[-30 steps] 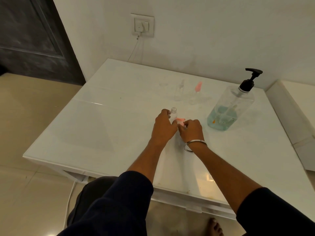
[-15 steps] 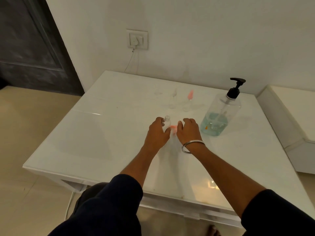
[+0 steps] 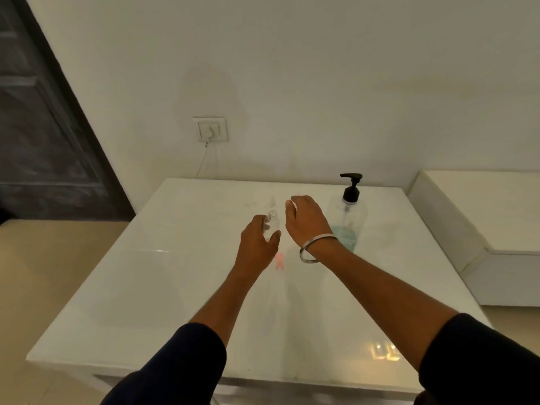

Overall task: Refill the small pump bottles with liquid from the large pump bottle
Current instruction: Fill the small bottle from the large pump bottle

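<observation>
Two forearms are in the head view, both bare from wrist to roughly mid-forearm. Each arm wears a dark navy sleeve: left sleeve [image 3: 181, 366], right sleeve [image 3: 479, 361]. Both sleeves are pushed up, with soft, rounded cuff edges and no visible buttons, prints or seams. The fabric appears plain and matte. The right wrist carries a thin, plain silver-coloured metal bangle [image 3: 314, 248], sitting loosely and tilted across the wrist. The left hand [image 3: 257, 244] and right hand [image 3: 306, 220] are ungloved; no rings can be made out.

Glossy white table [image 3: 175, 287], clear plastic small bottle [image 3: 273, 222], shiny metal bangle [image 3: 314, 248], matt wall [image 3: 321, 83]
</observation>
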